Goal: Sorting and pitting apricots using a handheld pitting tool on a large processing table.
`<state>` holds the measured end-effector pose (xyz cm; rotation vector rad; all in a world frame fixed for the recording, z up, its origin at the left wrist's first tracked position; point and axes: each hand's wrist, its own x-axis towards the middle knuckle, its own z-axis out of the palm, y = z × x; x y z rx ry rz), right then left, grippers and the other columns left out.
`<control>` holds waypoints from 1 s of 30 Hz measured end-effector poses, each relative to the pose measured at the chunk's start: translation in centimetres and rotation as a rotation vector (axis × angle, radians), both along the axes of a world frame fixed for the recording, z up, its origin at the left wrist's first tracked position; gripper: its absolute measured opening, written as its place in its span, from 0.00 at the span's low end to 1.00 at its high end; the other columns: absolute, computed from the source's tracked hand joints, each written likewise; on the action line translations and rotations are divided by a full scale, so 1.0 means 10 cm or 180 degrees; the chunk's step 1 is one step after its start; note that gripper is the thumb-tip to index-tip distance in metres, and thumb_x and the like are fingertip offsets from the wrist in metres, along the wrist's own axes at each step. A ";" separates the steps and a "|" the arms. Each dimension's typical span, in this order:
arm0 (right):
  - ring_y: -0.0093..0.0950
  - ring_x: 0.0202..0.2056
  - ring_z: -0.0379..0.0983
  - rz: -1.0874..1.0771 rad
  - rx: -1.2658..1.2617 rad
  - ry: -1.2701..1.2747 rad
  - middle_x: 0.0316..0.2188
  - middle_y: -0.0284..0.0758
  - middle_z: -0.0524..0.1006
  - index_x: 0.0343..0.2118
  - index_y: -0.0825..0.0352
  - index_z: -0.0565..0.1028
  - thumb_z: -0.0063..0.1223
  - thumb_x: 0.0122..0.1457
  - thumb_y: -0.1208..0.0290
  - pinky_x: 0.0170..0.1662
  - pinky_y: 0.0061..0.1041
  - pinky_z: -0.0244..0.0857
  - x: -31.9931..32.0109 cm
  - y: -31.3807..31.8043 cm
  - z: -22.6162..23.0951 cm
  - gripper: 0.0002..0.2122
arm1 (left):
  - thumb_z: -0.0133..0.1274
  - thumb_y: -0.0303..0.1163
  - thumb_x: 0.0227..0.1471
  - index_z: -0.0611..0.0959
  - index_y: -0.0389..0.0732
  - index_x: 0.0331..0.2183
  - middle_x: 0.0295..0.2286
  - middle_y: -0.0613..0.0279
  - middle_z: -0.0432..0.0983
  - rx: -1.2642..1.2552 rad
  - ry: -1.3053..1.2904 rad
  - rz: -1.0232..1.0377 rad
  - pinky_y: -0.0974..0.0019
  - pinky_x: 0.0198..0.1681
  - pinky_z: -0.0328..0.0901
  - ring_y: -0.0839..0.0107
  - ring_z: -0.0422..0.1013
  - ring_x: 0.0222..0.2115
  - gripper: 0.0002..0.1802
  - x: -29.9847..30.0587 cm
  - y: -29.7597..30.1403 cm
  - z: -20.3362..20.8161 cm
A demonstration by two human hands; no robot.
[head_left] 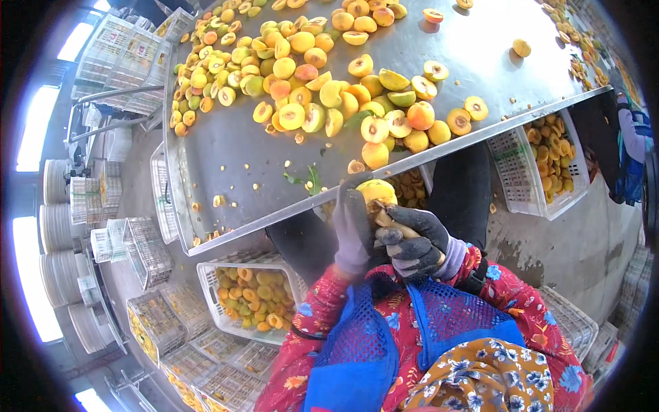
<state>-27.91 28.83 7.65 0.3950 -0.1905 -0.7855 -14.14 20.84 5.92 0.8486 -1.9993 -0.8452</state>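
Observation:
My left hand [353,223], in a dark-coated glove, is closed around a yellow apricot [377,191] just off the table's near edge. A short pale-handled tool [398,224] is gripped in my right hand [417,242], gloved alike. Its tip meets the fruit's lower side, where brownish flesh shows; the tip's shape is hidden. Beyond my hands, the metal table [240,165] carries a heap of apricots [302,75], many halved with brown centres. Nearest my left hand lie a small apricot piece [355,167] and a halved apricot [375,155].
Below the table edge, white crates of cut apricots stand left [206,288] and right [542,206]. Another fruit-filled crate [412,189] shows partly behind my hands. Stacked crates [123,62] line the left side. A person's sleeve [633,130] appears far right. Leaves [314,180] and bits litter the tabletop.

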 end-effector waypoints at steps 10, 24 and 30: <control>0.21 0.13 0.60 -0.0018 -0.0253 0.0400 0.21 0.28 0.69 0.34 0.61 0.70 0.38 0.66 0.51 0.16 0.24 0.54 0.15 -0.12 -0.04 0.17 | 0.45 0.36 0.61 0.68 0.32 0.52 0.43 0.51 0.72 0.0669 -0.0131 0.0544 0.62 0.46 0.67 0.62 0.71 0.41 0.22 0.31 -0.05 -0.25; 0.19 0.07 0.54 -0.0045 0.0148 0.1672 0.09 0.25 0.62 0.32 0.63 0.69 0.35 0.67 0.51 0.13 0.18 0.49 -0.18 -0.16 -0.35 0.19 | 0.44 0.47 0.60 0.68 0.33 0.55 0.57 0.40 0.59 0.0385 -0.3849 0.2950 0.51 0.57 0.57 0.41 0.60 0.55 0.30 2.06 -0.68 0.15; 0.17 0.11 0.56 -0.0089 0.0024 0.2371 0.11 0.26 0.61 0.33 0.64 0.69 0.38 0.68 0.56 0.15 0.17 0.47 -0.17 -0.17 -0.15 0.15 | 0.50 0.39 0.56 0.69 0.35 0.53 0.51 0.41 0.66 -0.0870 -0.3181 0.1203 0.50 0.56 0.59 0.45 0.58 0.57 0.27 0.37 -2.26 -0.13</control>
